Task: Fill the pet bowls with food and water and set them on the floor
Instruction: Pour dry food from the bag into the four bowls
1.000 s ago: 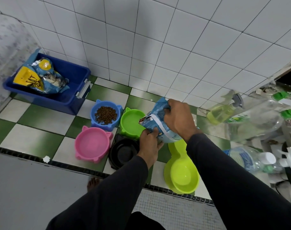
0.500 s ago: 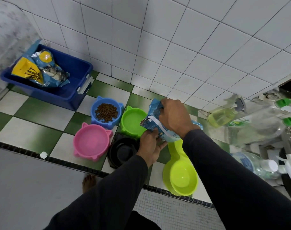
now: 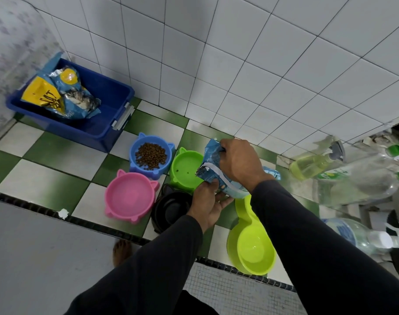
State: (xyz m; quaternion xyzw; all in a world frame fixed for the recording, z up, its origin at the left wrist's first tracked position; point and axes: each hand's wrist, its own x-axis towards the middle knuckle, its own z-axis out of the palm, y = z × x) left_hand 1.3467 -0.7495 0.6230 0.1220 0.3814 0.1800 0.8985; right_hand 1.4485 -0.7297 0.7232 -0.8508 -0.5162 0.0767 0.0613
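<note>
Blue bin (image 3: pixel 107 123), hard plastic, holds crinkled foil food bags. Blue bowl (image 3: pixel 150 154), cat-eared, carries brown kibble; pink bowl (image 3: pixel 130 196) is bare. Green bowl (image 3: pixel 186 167) holds only a few pellets. Left hand (image 3: pixel 207 201) supports the food bag (image 3: pixel 213 171) from beneath, grip curled on its lower edge; right hand (image 3: pixel 238 164) pinches the top. Bag mouth tilts over the green bowl. Advised: tip gradually, keep mouth low and centred, since glossy plastic lets pellets bounce.
</note>
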